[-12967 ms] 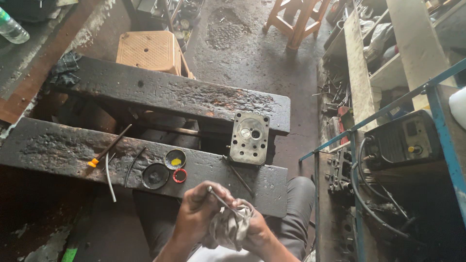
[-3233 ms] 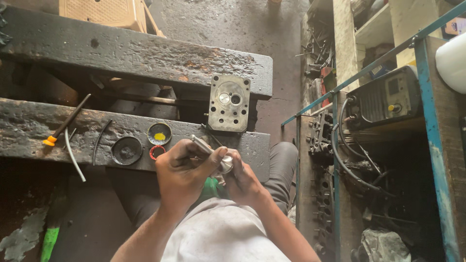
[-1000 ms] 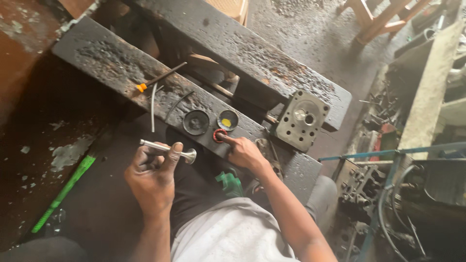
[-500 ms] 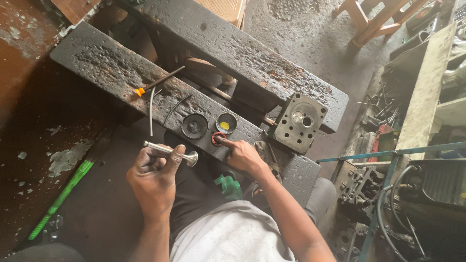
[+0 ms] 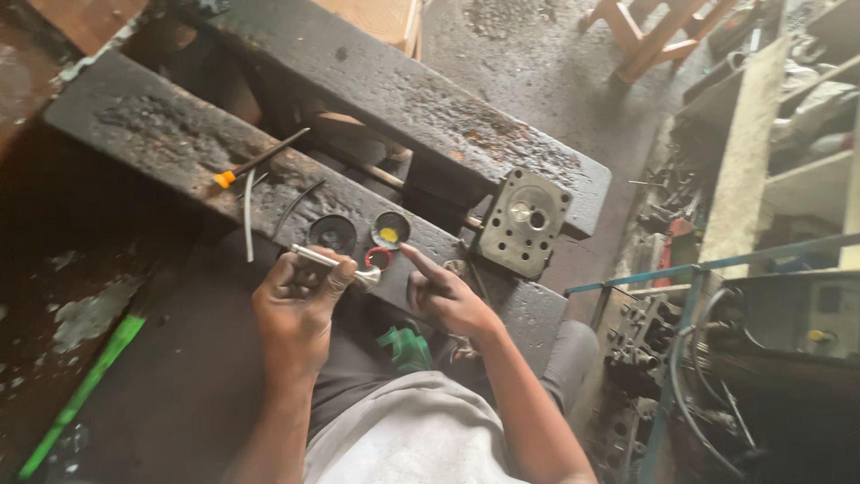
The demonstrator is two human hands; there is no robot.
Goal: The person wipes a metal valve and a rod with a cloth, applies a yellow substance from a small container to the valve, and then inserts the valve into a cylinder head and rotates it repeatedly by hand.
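Since half a second ago the right hand (image 5: 448, 300) has lifted off the small red ring (image 5: 377, 259) by the near edge of the worktop (image 5: 179, 152) and now hangs just above it, forefinger stretched toward the ring, its grip open and empty. The left hand (image 5: 300, 300) has barely shifted: its grip is closed around the stem of a metal engine valve (image 5: 333, 265), held level just off the worktop's near edge, the flared head pointing at the right hand.

The valve looks like solid steel: stiff, fairly heavy for its size, and likely oily and slippery in this grimy place. The slim stem is the natural place to hold it, well back from the head.

A dark round tin (image 5: 333, 235) and one with yellow paste (image 5: 391, 229) sit just behind the ring; a grey cylinder head (image 5: 524, 222) leans at the right end.
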